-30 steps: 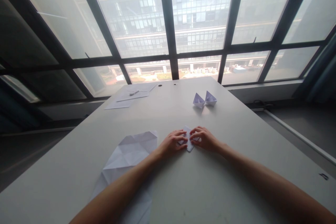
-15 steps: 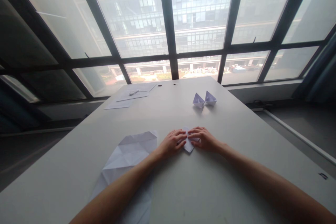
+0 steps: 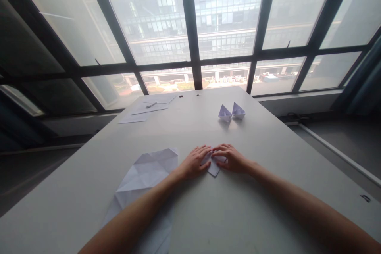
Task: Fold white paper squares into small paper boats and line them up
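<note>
A small folded white paper piece [image 3: 214, 167] lies on the grey table [image 3: 256, 190] between my two hands. My left hand [image 3: 195, 161] rests on its left part with fingers stretched flat over it. My right hand [image 3: 230, 157] presses its right part, fingers curled down onto the fold. Most of the paper is hidden under the fingers; only its near corner shows.
A large creased white sheet [image 3: 145, 174] lies under my left forearm. Two finished folded paper shapes [image 3: 231, 112] stand further back on the right. Flat sheets with a pen [image 3: 150, 107] lie at the far left edge. Large windows rise behind the table.
My right hand's fingers have slid slightly left along the fold toward my left hand. The paper's far tip is now covered by the fingers.
</note>
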A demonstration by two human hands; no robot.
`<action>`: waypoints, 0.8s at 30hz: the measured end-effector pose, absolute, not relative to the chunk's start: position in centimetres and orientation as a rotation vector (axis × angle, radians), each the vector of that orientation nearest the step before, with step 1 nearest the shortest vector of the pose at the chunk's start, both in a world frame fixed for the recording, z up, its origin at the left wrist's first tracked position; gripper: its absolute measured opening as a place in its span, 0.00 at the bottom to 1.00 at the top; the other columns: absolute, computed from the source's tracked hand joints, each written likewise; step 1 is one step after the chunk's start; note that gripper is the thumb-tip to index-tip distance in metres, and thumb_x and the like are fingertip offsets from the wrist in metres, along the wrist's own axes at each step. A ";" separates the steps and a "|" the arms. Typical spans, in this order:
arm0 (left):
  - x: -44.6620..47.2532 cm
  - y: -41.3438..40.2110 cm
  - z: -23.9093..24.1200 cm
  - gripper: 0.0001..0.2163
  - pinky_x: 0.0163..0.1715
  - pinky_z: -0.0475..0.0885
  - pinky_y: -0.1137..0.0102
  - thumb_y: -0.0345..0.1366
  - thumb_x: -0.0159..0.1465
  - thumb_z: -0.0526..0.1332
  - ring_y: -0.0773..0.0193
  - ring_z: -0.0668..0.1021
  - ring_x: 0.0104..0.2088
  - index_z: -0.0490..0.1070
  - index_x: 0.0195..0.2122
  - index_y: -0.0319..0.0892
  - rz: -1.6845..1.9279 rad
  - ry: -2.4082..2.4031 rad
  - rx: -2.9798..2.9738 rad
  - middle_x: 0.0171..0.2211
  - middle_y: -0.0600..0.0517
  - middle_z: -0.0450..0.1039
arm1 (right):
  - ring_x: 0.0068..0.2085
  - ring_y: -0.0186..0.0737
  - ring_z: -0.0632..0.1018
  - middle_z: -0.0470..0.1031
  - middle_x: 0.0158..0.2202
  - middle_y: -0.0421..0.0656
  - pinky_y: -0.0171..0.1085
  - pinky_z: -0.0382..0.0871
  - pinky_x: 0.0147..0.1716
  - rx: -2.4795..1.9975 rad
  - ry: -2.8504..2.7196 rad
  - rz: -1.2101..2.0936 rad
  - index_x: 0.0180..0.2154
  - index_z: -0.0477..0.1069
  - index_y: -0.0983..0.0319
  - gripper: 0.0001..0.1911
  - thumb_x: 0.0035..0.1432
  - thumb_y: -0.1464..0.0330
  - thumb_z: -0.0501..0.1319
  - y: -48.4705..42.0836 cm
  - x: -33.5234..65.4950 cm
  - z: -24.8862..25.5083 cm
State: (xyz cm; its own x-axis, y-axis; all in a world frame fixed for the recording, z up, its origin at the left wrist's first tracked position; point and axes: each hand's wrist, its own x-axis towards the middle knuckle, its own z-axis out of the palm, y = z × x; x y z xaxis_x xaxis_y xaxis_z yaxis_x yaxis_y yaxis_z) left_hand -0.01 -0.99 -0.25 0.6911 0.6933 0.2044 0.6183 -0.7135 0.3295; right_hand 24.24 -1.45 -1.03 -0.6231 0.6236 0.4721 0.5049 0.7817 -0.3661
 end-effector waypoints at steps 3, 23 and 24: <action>0.0 -0.9 -0.5 0.27 0.67 0.54 0.53 0.38 0.67 0.58 0.52 0.60 0.67 0.57 0.67 0.47 0.445 1.046 2.677 0.67 0.47 0.59 | 0.52 0.45 0.74 0.76 0.52 0.43 0.47 0.64 0.55 -0.847 -2.382 0.244 0.49 0.76 0.52 0.17 0.57 0.69 0.66 -1.5 24.2 -1.1; -0.1 -0.5 -0.6 0.22 0.64 0.61 0.58 0.36 0.65 0.59 0.52 0.68 0.62 0.68 0.61 0.41 0.584 1.203 2.678 0.60 0.44 0.69 | 0.48 0.46 0.75 0.78 0.46 0.46 0.48 0.65 0.51 -1.098 -2.277 0.204 0.44 0.78 0.57 0.16 0.58 0.78 0.60 -0.7 24.3 -2.0; -0.1 -0.6 -0.5 0.24 0.64 0.61 0.58 0.38 0.64 0.61 0.51 0.68 0.62 0.67 0.61 0.40 0.573 1.205 2.683 0.60 0.43 0.68 | 0.47 0.46 0.76 0.78 0.45 0.46 0.47 0.66 0.50 -1.110 -2.267 0.207 0.43 0.78 0.58 0.14 0.59 0.78 0.60 -0.6 24.3 -2.0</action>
